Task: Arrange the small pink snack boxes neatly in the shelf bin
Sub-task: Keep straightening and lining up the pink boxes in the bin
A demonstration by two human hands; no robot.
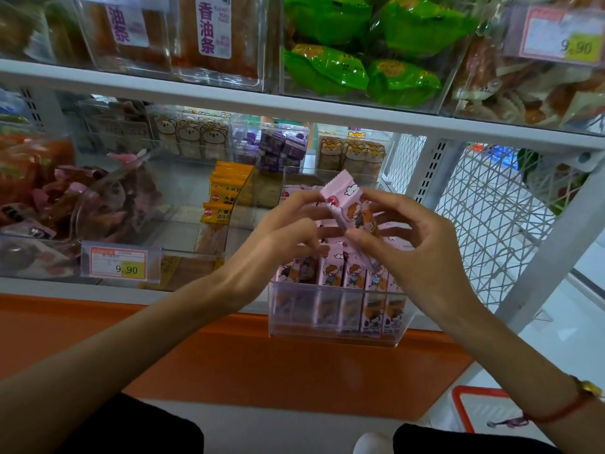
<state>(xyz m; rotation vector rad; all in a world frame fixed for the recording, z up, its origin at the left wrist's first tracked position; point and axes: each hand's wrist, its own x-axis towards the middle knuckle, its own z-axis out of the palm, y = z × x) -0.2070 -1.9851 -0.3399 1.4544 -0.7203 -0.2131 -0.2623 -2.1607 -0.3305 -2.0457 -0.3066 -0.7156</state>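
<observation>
A: In the clear shelf bin [334,322]: front row of pink snack boxes [340,273] upright, aligned.
B: Above it, the left hand [281,231] and right hand [422,253] pinch one tilted pink pack [348,208]; unplaced, rear boxes loose.

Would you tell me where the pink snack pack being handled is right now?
In the head view it is centre-right: the pink snack pack is held tilted between the left hand and right hand, above the clear bin.

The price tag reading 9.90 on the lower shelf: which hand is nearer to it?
Left. The left hand is up and to the right of the price tag, pinching the raised pink snack pack. The right hand grips that pack from the far side, farther away.
</observation>
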